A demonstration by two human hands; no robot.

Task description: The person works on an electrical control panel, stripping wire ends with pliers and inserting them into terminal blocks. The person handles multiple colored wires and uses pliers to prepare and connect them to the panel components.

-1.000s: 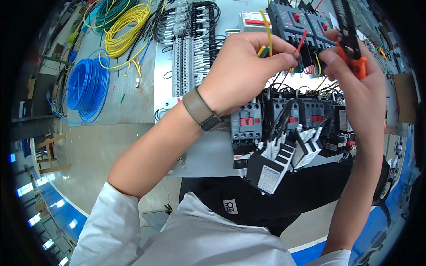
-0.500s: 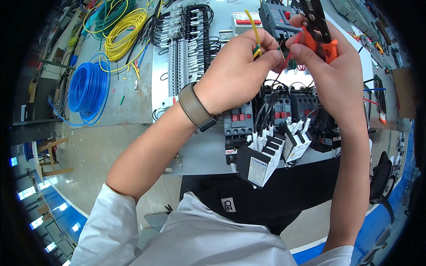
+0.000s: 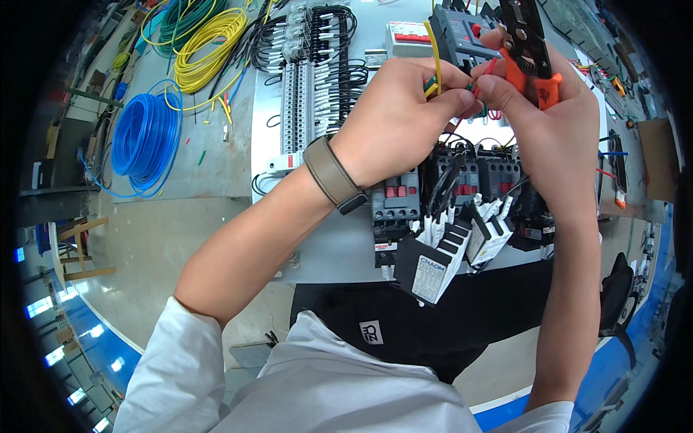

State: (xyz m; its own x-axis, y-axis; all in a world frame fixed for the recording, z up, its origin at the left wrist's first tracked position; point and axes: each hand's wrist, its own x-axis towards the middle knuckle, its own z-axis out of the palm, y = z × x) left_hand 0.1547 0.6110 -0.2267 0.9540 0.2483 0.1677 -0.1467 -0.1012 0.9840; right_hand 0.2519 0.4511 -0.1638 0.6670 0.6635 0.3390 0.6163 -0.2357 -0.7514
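- Panel (image 3: 339,245): grey backplate under both my arms, terminal rows at 12 o'clock, black contactors (image 3: 462,187) at 3 o'clock from centre.
- Wire coils at 10–11 o'clock: blue coil (image 3: 144,137), yellow coil (image 3: 206,43).
- Left hand (image 3: 397,119): pinched closed on a yellow wire (image 3: 435,47) plus thin green/red ends, up at 1 o'clock. Wire stands upright out of my fingers.
- Right hand (image 3: 538,108): wrapped around orange-handled stripper (image 3: 527,50), thumb meeting left fingertips.
- Step, my read: prepping a wire end, tool idle in palm.
- Next needs: steady pinch, tool jaws brought onto the end squarely.
- Bare tip: hidden, can't tell.
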